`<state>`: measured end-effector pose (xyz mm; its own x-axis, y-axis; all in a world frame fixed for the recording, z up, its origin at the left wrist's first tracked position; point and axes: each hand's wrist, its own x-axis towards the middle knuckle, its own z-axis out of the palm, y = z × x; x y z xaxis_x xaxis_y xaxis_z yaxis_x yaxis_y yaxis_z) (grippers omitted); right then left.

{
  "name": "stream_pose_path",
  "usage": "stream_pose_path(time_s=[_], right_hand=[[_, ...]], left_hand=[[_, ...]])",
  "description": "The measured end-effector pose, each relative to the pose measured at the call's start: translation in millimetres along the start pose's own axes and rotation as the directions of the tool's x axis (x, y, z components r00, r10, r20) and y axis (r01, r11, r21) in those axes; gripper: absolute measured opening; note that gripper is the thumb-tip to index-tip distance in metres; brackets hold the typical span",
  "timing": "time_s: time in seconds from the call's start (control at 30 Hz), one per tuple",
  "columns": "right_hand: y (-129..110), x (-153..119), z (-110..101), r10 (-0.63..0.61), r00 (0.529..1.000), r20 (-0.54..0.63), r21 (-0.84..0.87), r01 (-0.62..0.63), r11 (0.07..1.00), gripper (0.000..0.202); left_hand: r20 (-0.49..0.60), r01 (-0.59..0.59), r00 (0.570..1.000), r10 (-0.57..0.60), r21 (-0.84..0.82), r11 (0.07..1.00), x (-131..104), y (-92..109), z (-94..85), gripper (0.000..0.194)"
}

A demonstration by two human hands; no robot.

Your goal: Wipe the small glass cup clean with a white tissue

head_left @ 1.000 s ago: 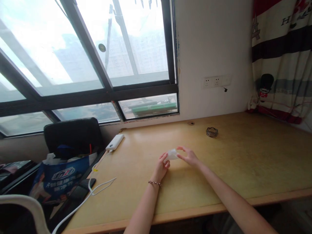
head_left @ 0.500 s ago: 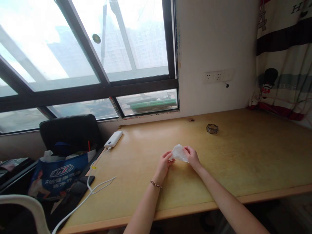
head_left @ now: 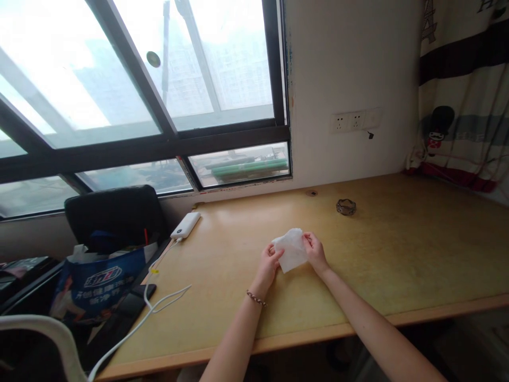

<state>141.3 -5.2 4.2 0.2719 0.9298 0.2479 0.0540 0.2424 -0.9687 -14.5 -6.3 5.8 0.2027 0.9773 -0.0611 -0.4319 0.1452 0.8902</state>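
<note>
A thin white wipe or tissue (head_left: 291, 249) is held spread out between both hands, just above the middle of a wooden desk (head_left: 397, 254). My left hand (head_left: 270, 263) pinches its left edge; a beaded bracelet sits on that wrist. My right hand (head_left: 315, 251) pinches its right edge. The sheet hangs partly unfolded with a lower corner pointing down.
A white power bank (head_left: 185, 225) lies at the desk's back left, its white cable (head_left: 159, 305) trailing off the left edge. A small dark ring-shaped object (head_left: 345, 206) sits at the back. A black chair (head_left: 115, 215) holding a blue bag (head_left: 95, 278) stands left; a curtain (head_left: 461, 95) hangs right.
The white sheet has gone from a small crumpled wad to a wider, unfolded piece as my hands pulled it apart. The view shifted slightly downward.
</note>
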Motion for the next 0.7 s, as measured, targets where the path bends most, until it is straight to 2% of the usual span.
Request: stream_pose_path(time_s=[0.13,0.23,0.3,0.37,0.43,0.53,0.6,0.7], right_hand=[[7.1,0.1,3.7,0.154,0.977,0.147,0.141,-0.175,0.974,0.04],[13.0,-1.1,6.0,0.159,0.968,0.194,0.094,-0.18,0.979,0.062],[17.9,0.2,5.9,0.152,0.973,0.175,0.043,-0.162,0.986,0.059],[22.6,3.4,4.6,0.165,0.974,0.154,0.044,-0.174,0.984,0.045],[25.1,6.4,3.2,0.208,0.967,0.148,0.109,-0.225,0.968,0.037],[22.1,6.6,3.0,0.262,0.947,0.187,0.225,-0.301,0.927,0.042],[18.2,3.7,4.2,0.228,0.951,0.211,0.209,-0.272,0.939,0.051],[17.0,0.0,5.9,0.143,0.975,0.17,0.048,-0.153,0.987,0.074]], left_hand=[[-0.023,-0.066,0.997,0.067,0.037,0.997,1.2,0.3,-5.3,0.05],[-0.056,-0.044,0.997,0.048,0.073,0.996,3.2,-0.3,-8.9,0.059],[-0.061,-0.033,0.997,0.037,0.072,0.997,4.5,-1.6,-10.3,0.061],[-0.061,-0.03,0.998,0.034,0.056,0.998,5.8,-3.2,-11.3,0.061],[-0.059,-0.038,0.997,0.04,0.037,0.999,6.9,-4.5,-12.1,0.059],[-0.057,-0.057,0.997,0.058,0.024,0.998,7.8,-4.9,-12.6,0.057],[-0.066,-0.059,0.996,0.061,0.024,0.998,7.7,-4.2,-12.3,0.057],[-0.079,-0.034,0.996,0.036,0.025,0.999,7.0,-2.9,-11.2,0.059]])
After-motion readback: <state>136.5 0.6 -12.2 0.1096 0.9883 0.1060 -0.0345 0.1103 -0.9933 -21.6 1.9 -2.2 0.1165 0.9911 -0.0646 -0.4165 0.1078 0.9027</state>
